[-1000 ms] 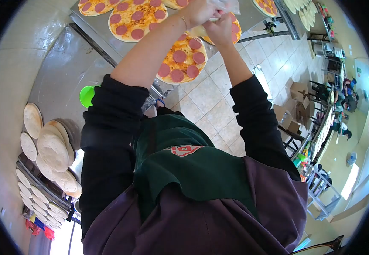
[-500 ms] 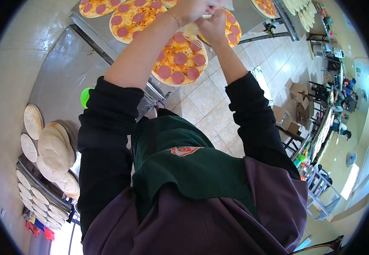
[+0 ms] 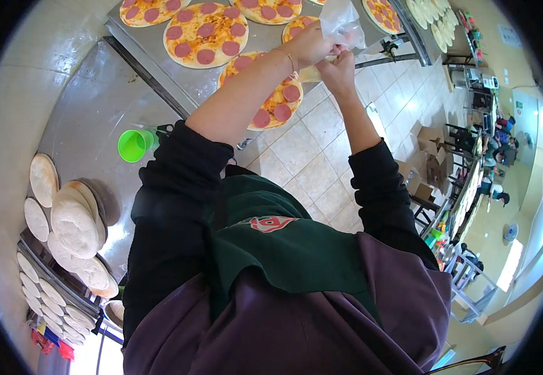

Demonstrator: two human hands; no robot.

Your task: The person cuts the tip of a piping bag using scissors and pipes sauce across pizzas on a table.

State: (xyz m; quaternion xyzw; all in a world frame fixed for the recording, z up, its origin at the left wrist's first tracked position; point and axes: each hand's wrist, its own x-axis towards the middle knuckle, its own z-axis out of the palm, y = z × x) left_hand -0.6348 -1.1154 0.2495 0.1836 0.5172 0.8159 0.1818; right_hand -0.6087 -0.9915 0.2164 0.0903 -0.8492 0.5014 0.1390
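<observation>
My left hand [image 3: 312, 47] is closed around the gathered middle of a clear plastic bag [image 3: 342, 26], whose loose top sticks up past the fingers. Just beside it, my right hand [image 3: 339, 72] grips the same bag lower down, where a pale, cream-coloured filling shows. Both hands are over the right edge of the nearest pizza [image 3: 282, 112], topped with cheese and round ham-like slices. Thin white lines show on that pizza near the bag's lower end. My left forearm hides part of it. Another pizza [image 3: 206, 31] lies up and to the left.
More pizzas [image 3: 271, 9] lie on the metal table [image 3: 149, 47]. A green cup [image 3: 135, 145] stands left of my sleeve, near stacked bare crusts [image 3: 74, 222]. Tiled floor [image 3: 302, 153], cardboard boxes [image 3: 431, 165] and a long table with people are to the right.
Both hands and the bag have moved right and down in the view, uncovering more of the upper pizzas. The green cup shows more fully beside my left sleeve.
</observation>
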